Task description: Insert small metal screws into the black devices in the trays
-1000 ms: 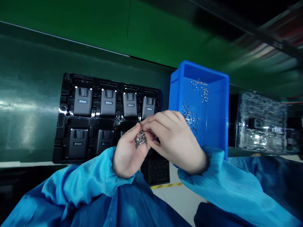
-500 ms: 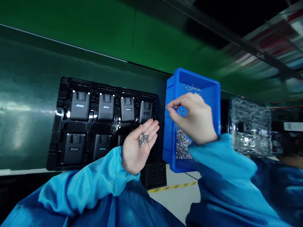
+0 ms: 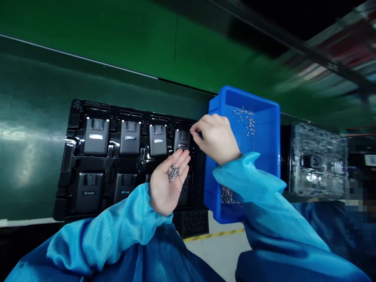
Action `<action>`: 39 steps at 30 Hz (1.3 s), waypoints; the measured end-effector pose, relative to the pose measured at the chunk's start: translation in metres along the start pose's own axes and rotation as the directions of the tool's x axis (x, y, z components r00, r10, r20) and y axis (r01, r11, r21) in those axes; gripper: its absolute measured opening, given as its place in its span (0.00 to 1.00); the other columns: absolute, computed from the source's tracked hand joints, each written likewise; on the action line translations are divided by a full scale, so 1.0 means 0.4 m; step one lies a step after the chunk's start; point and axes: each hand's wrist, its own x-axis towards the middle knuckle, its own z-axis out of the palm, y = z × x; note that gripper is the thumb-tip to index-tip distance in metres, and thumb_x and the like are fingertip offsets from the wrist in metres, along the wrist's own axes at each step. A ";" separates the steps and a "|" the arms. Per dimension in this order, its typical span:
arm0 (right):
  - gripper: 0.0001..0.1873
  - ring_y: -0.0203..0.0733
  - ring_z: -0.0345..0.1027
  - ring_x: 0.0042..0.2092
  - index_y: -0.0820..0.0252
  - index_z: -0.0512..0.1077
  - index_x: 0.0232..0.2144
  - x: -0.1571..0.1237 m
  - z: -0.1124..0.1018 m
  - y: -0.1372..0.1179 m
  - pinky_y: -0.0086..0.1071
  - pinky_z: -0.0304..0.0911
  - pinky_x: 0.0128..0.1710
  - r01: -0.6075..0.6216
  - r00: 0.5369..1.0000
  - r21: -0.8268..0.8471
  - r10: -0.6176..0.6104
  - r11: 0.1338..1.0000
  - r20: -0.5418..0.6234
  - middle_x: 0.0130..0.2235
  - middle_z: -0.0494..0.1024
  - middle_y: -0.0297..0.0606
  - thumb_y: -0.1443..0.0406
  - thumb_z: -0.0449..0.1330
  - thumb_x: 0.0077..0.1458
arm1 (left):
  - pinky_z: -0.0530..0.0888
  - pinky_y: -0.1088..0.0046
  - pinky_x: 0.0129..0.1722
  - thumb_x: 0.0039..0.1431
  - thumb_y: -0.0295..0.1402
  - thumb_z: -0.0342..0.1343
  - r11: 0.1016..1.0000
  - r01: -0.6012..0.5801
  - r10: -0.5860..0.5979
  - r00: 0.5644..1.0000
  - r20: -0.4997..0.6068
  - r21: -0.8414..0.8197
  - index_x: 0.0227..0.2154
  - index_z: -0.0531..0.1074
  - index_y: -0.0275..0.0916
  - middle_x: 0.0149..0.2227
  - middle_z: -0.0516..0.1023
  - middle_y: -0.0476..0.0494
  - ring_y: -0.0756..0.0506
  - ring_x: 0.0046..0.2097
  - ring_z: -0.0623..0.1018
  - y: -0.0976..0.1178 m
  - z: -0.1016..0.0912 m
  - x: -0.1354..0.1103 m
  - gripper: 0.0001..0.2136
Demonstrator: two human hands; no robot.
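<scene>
My left hand (image 3: 166, 188) is palm up and slightly cupped, holding a small pile of shiny metal screws (image 3: 173, 172). It hovers over the lower right of a black plastic tray (image 3: 113, 156), hiding part of it. My right hand (image 3: 216, 137) pinches a tiny screw (image 3: 190, 132) at the upper right corner of a black Riton case (image 3: 181, 139); whether the screw touches the case I cannot tell. Other black cases lie in the tray, such as one at upper left (image 3: 96, 137) with bright dots at its top corners.
A blue bin (image 3: 214, 180) with loose screws (image 3: 229, 195) stands right of the tray, under my right forearm. Farther right lies a stack of clear plastic trays (image 3: 319, 160), beside a person's dark blue sleeve (image 3: 320, 219). A green panel (image 3: 117, 39) runs behind the bench.
My right hand has moved left from over the blue bin to the case at the tray's upper right, still pinching. The left hand stays nearly in place with its screws.
</scene>
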 end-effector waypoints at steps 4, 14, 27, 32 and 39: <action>0.13 0.48 0.61 0.38 0.60 0.73 0.30 0.000 0.004 -0.011 0.43 0.54 0.38 0.027 0.999 -0.055 -0.029 0.998 -0.035 0.33 0.72 0.42 0.68 0.49 0.61 | 0.64 0.71 0.60 0.64 0.34 0.47 1.000 -0.004 0.005 1.000 -0.011 0.013 0.49 0.72 0.33 0.58 0.70 0.38 0.45 0.60 0.69 0.001 0.005 0.000 0.16; 0.18 0.49 0.61 0.41 0.66 0.73 0.46 -0.053 -0.011 -0.052 0.44 0.58 0.41 -0.044 0.999 0.108 0.042 0.993 0.018 0.39 0.74 0.45 0.69 0.46 0.62 | 0.62 0.70 0.61 0.64 0.34 0.45 0.999 -0.028 0.028 1.000 -0.012 0.025 0.48 0.72 0.33 0.59 0.69 0.38 0.46 0.59 0.69 -0.002 0.005 0.004 0.16; 0.27 0.54 0.56 0.56 0.58 0.71 0.52 -0.083 -0.040 -0.061 0.61 0.47 0.58 -0.159 0.982 0.267 0.181 0.950 -0.059 0.53 0.69 0.45 0.75 0.48 0.52 | 0.65 0.71 0.59 0.65 0.33 0.44 0.996 -0.034 0.025 0.994 0.103 0.083 0.51 0.70 0.31 0.60 0.67 0.37 0.45 0.60 0.68 0.010 -0.009 0.016 0.17; 0.23 0.47 0.58 0.57 0.58 0.69 0.53 -0.158 -0.158 -0.088 0.50 0.54 0.58 -0.171 0.927 0.371 0.276 0.913 -0.253 0.54 0.69 0.43 0.72 0.47 0.57 | 0.74 0.72 0.49 0.67 0.35 0.42 0.994 -0.039 0.013 0.969 0.245 0.104 0.45 0.72 0.29 0.50 0.76 0.36 0.45 0.51 0.76 0.043 -0.003 -0.037 0.17; 0.15 0.43 0.59 0.58 0.52 0.72 0.48 -0.395 -0.174 -0.285 0.44 0.52 0.61 -0.209 0.878 0.864 0.478 0.458 -0.041 0.54 0.69 0.38 0.62 0.53 0.59 | 0.55 0.86 0.13 0.70 0.34 0.38 0.979 -0.116 0.060 0.951 0.305 0.169 0.26 0.66 0.34 0.18 0.59 0.56 0.60 0.16 0.60 0.131 -0.071 -0.189 0.19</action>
